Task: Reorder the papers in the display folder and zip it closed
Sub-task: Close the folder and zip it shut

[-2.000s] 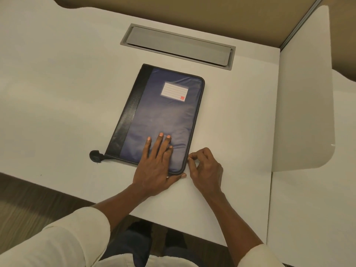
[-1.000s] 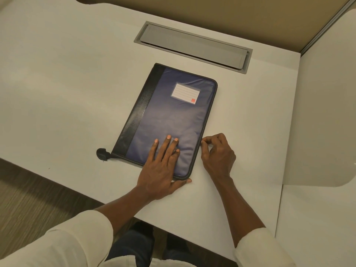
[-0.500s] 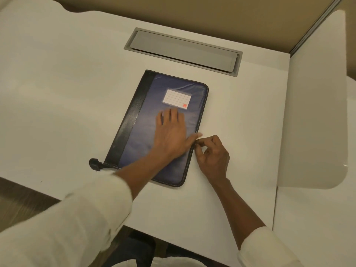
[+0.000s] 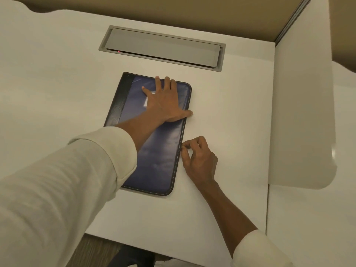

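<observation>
Blue zip folder (image 4: 161, 160) lies closed and flat on the white surface (image 4: 227, 116), just below the grey cable hatch (image 4: 161, 47). Left hand (image 4: 163, 103) presses its upper half, fingers straight. Right hand (image 4: 198, 158) is curled at the right edge, thumb and forefinger pinching the zip (image 4: 182, 132) — the pull itself is too small to see.

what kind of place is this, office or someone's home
Most likely an office or study workstation: a white desk with a grey cable hatch set into its top, and a white divider panel standing along its right side.
</observation>
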Demonstrator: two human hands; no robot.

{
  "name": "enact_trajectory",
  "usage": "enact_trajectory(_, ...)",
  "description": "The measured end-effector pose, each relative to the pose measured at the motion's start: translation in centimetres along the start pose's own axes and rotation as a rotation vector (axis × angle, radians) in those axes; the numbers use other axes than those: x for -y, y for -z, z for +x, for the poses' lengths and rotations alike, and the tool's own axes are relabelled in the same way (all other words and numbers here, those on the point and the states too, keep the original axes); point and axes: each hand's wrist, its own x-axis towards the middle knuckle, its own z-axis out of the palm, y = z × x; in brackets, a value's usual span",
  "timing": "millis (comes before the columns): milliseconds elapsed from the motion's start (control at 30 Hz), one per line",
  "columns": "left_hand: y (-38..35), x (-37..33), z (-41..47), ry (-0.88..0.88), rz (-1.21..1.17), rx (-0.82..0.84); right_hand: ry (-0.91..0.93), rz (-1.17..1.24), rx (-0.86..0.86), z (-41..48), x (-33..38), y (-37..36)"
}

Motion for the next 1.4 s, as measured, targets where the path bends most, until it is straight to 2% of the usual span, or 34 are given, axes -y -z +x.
enact_trajectory(500,-1.4,2.2,0.7,-0.074,0.03,-0.12,0.006,-0.055,-0.029,4.8,-0.3,-0.2)
enact_trajectory(667,-0.1,1.8,1.2,-0.077,0.059,-0.104,0.014,-0.043,-0.017,5.8,-0.3,-0.2)
enact_trajectory(867,1.8,-0.3,2.1,0.001,0.049,0.005,0.048,-0.055,0.02,5.6,-0.8,0.0)
enact_trajectory(1100,2.6,-0.7,3.1,0.027,0.017,0.014,-0.03,-0.075,-0.024,8.1,-0.3,-0.3)
enact_trajectory(1400,2.3,0.0,2.8,-0.002,0.027,-0.013,0.02,-0.095,-0.023,9.8,-0.6,-0.4)
